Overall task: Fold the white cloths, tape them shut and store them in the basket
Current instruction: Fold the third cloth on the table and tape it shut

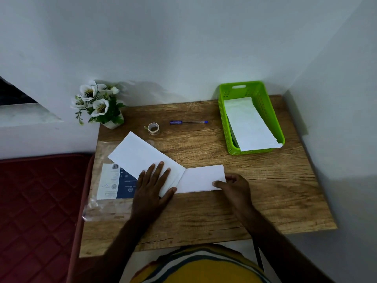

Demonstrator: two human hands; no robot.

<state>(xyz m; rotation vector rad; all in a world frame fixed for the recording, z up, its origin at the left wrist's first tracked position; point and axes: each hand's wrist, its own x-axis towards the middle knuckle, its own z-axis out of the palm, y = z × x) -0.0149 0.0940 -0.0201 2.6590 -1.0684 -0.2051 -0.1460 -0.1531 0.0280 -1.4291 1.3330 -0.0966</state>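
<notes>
Wooden table [265, 193]; left hand [152, 184] flat on white cloth [142, 158], right hand [234, 185] pinching its three-o'clock edge; looks light, limp; best held by edges.

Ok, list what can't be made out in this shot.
- Part of the white cloth, head view: covered by the left hand.
- Basket floor, head view: hidden by the folded cloth lying in it.
- Print on the packet, head view: too small to read.
- Tape roll loose end, head view: too small to tell.

One head-worn camera looks steeply down over the wooden table [265, 190] from close above.
</notes>
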